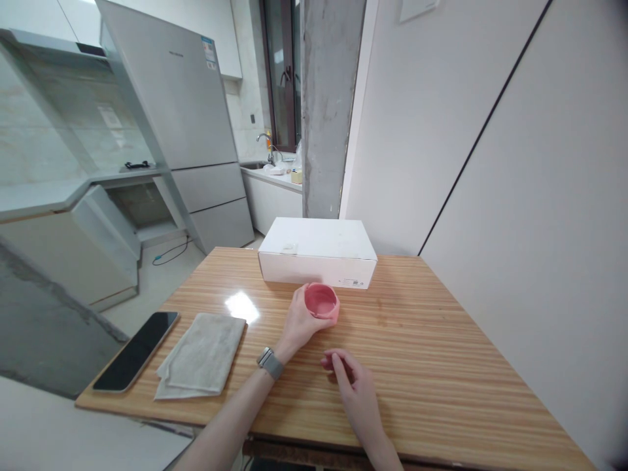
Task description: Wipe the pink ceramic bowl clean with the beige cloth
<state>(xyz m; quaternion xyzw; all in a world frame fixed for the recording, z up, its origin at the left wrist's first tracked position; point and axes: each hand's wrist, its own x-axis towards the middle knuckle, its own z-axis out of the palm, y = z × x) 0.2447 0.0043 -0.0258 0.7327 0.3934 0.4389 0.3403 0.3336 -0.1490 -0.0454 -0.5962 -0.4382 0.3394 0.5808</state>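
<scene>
At the left, the phone (136,353) could be knocked off the table (441,353) if brushed, and the folded cloth (207,356) could be dragged by the left forearm (238,412). By the left hand (300,318), the pink cup (322,301) is gripped round its side, just in front of the white box (318,255); the cup could be bumped if pushed forward, or tipped if squeezed unevenly. Whether anything is pinched in the loosely curled right hand (356,389) cannot be told.

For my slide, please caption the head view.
Left hand holds a pink cup near a white box.
</scene>
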